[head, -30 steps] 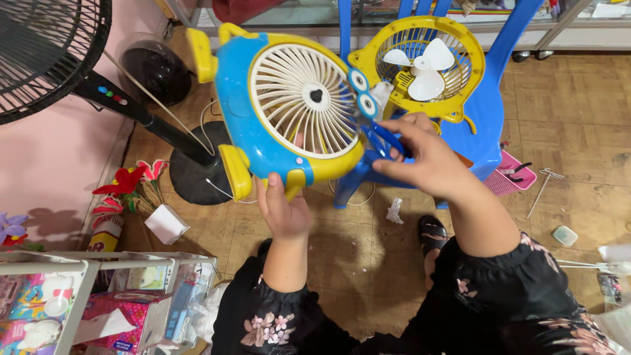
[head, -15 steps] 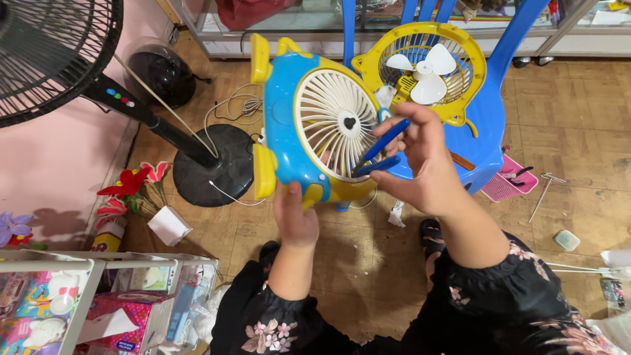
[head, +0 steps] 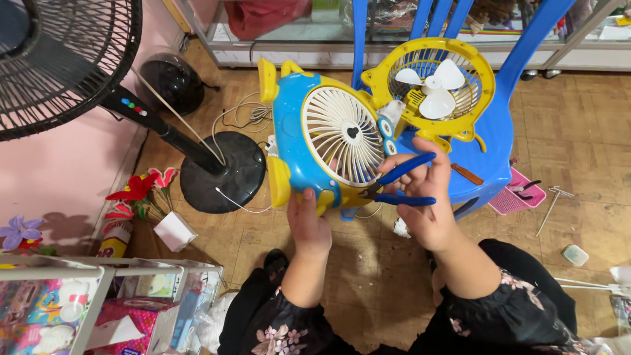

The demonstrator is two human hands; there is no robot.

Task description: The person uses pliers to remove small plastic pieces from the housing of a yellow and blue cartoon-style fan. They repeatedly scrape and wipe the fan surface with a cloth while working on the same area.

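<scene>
1. Floor [head: 368,289]: worn wooden parquet; a pink wall [head: 59,177] borders it.
2. Left hand [head: 309,223]: closed on the lower edge of the blue toy fan [head: 322,141], held above the floor.
3. Right hand [head: 427,197]: closed around blue-handled pliers [head: 401,187], tips at the fan's rim.
4. Blue plastic chair [head: 493,138]: carries a yellow fan [head: 437,85].
5. Black pedestal fan [head: 59,59]: stands beside the wall.

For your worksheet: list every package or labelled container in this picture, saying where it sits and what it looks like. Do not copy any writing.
Tissue box: bottom left on the shelf, rectangular, pink, white tissue sticking out.
Colourful packet: far bottom left on the shelf, flat, pink and blue pictures.
Can: on the floor by the pink wall, cylindrical, yellow, red and white.
</scene>
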